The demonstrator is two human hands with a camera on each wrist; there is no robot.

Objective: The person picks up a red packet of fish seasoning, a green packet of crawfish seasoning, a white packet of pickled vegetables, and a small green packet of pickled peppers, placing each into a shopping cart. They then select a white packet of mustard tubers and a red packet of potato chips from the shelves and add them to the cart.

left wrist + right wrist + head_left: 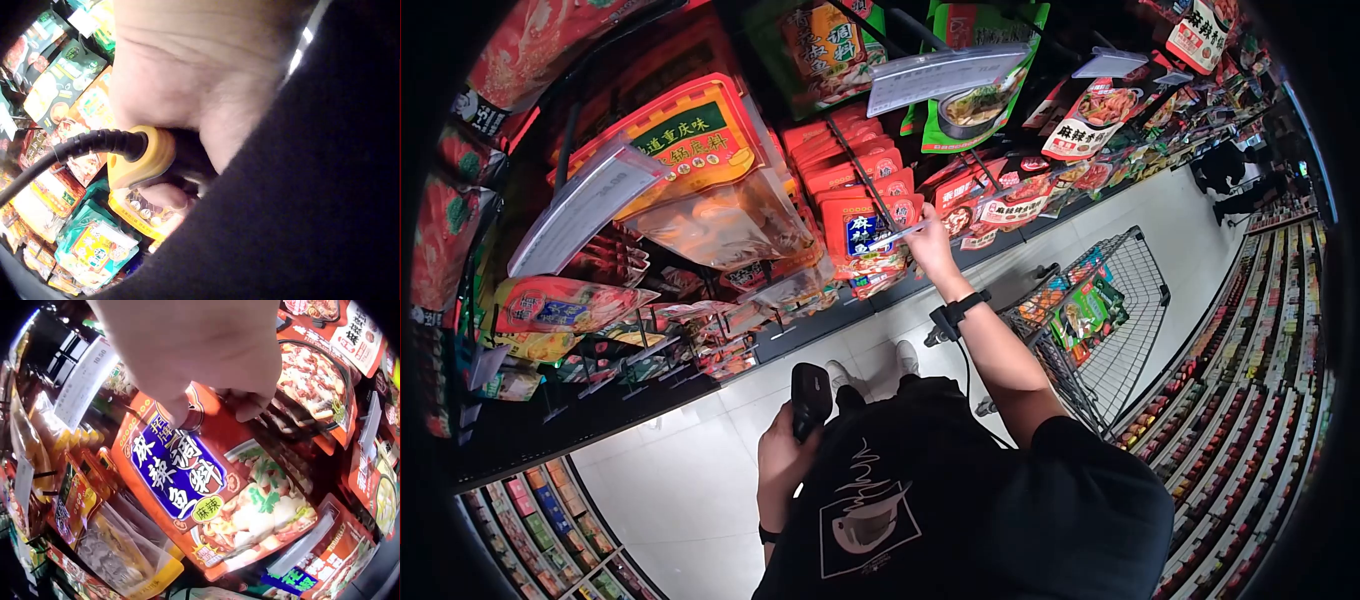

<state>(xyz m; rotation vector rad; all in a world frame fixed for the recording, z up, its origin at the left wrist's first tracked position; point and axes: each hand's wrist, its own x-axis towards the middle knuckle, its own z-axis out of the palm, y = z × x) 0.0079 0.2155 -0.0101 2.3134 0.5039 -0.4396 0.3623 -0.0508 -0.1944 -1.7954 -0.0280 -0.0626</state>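
Note:
My right hand [932, 248] reaches to the shelf and pinches the top edge of a red fish-seasoning packet [187, 481]. In the right wrist view the thumb lies on its printed front, which has a blue label and a picture of a fish dish. More red packets [837, 150] hang behind it along a metal hook. A price tag [897, 235] at the hook's front end is right by the fingers. Low by the body, my left hand [785, 458] grips a handheld device [811, 392], with black and yellow parts and a ribbed cable [94, 145] in the left wrist view.
A large yellow-and-red hotpot base packet [690, 140] hangs to the left, a green packet [975, 85] to the upper right. A wire shopping cart [1135, 310] with bagged goods stands on the right. Another shelf [1250, 410] runs behind it. Pale floor tiles [680, 480] lie below.

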